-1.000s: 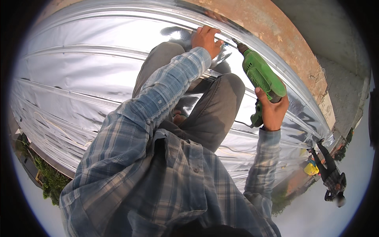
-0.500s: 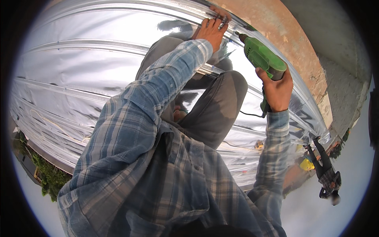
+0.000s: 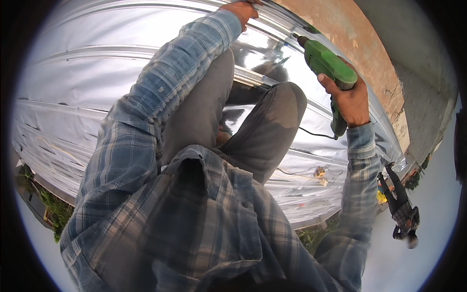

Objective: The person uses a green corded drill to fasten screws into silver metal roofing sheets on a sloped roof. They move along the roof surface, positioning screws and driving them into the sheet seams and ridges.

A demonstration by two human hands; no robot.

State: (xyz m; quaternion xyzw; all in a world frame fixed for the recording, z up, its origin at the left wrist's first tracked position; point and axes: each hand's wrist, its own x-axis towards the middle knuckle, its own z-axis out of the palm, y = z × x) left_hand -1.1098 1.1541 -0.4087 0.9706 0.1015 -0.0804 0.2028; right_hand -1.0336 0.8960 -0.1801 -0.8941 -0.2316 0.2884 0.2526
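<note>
My right hand (image 3: 351, 100) is wrapped round a green corded power drill (image 3: 325, 61). The drill points up and left, its bit close to a ribbed edge of the shiny metal sheet (image 3: 104, 75); whether it touches cannot be told. A dark cord runs from the drill's grip toward my knees. My left hand (image 3: 241, 13) is at the upper edge of the view, over the ribs left of the drill. Its visible fingers are stretched out and apart, with nothing seen in them; part of the hand is cut off.
My bent knees (image 3: 284, 104) are between my arms, over the reflective sheet. Beyond the drill runs a worn reddish wall (image 3: 360, 36) beside grey concrete. Another person (image 3: 404, 209) stands at the far right, near a yellow object. Loose cables (image 3: 296, 174) lie on the sheet.
My left hand has moved up and left along the ribs, away from the drill bit. The drill in my right hand has shifted slightly right, its bit still by the ribbed edge.
</note>
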